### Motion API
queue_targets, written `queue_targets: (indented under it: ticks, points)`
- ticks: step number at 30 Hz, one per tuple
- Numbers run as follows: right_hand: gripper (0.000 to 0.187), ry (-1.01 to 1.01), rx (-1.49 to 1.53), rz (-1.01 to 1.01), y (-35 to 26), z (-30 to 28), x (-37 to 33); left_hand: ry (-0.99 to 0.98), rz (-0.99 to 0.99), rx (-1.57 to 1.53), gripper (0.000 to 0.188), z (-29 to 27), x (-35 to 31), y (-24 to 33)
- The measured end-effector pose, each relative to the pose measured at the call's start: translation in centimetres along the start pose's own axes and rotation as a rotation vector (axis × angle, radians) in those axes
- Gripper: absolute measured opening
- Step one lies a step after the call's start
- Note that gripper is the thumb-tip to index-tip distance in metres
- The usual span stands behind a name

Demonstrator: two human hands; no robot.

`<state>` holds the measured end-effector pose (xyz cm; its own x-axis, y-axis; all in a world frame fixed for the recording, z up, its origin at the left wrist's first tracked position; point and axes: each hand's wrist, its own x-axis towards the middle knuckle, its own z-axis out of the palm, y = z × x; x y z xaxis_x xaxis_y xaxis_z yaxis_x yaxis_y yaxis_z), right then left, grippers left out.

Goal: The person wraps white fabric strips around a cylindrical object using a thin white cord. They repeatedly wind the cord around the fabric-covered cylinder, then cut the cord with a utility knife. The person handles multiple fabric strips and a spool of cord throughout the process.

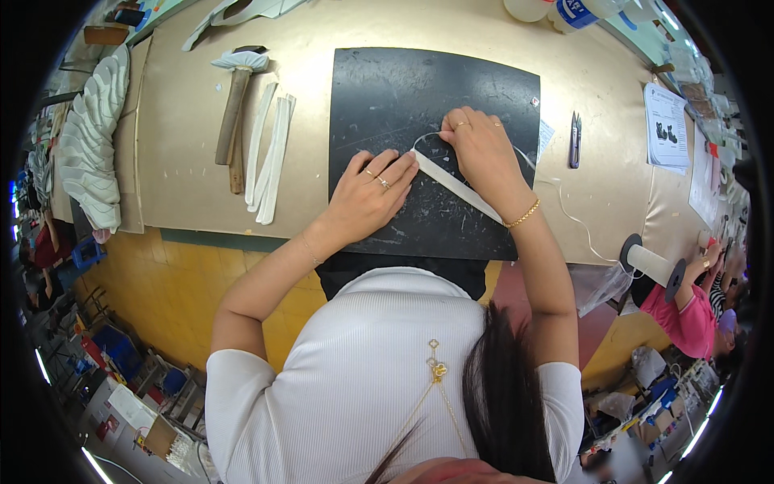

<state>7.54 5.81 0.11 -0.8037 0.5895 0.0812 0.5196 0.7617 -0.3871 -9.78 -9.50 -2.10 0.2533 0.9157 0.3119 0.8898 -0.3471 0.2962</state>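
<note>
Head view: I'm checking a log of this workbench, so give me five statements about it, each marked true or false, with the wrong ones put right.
1. The left hand touches one end of a white strip on the black mat. True.
2. The covered-head hammer lies to the right of the mat. False: the hammer lies to the left of it.
3. The small snips lie to the right of the mat. True.
4. The spool lies on the mat. False: the spool is off the mat, to its right.
5. The right hand has the thin white cord between its fingers. True.
</note>
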Motion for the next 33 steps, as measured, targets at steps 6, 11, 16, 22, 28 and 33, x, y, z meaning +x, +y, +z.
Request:
queue_targets:
  ticks: [6, 11, 16, 22, 28, 33]
  points:
    - [0.013, 0.009, 0.162, 0.037, -1.7, -2.0, -2.1, -0.008, 0.011, 0.012, 0.045, 0.1, 0.0, 0.0]
    - [0.019, -0.048, 0.287, 0.151, -2.1, -1.9, -3.9, -0.004, 0.021, 0.017, 0.044, 0.0, 0.1, -0.1]
    - [0.018, -0.032, 0.348, 0.190, -3.0, -2.2, -4.6, -0.001, 0.004, -0.015, 0.045, 0.1, -0.1, 0.0]
    - [0.019, 0.027, 0.224, 0.092, -3.8, -1.6, -5.4, -0.022, -0.043, -0.043, 0.047, -0.1, 0.1, 0.5]
    - [0.023, 0.068, 0.241, 0.184, -3.7, -0.9, -4.9, 0.066, -0.120, -0.238, 0.031, -0.2, 0.3, -0.3]
    - [0.030, -0.003, 0.417, 0.281, -2.7, -0.3, -2.7, 0.156, -0.451, -0.512, 0.016, 0.1, 1.1, -1.9]
